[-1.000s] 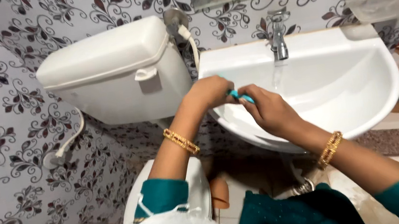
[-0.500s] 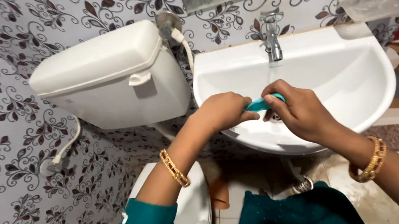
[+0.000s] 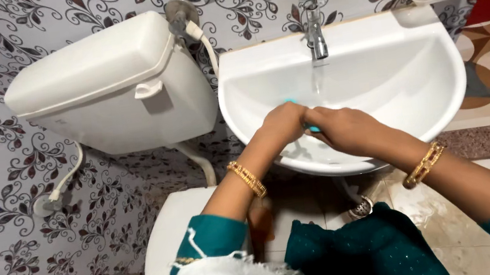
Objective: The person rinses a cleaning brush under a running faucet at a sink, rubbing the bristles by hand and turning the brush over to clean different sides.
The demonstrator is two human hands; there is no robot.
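Both hands met over the white ceramic washbasin (image 3: 440,86).

The left hand (image 3: 284,123) and right hand (image 3: 345,130) touched, closed together on a small turquoise object (image 3: 314,128) — mostly hidden — near the basin's front rim.

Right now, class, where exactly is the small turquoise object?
In the head view, the turquoise object sits pinched between the left hand and right hand, over the white basin, below the metal tap.
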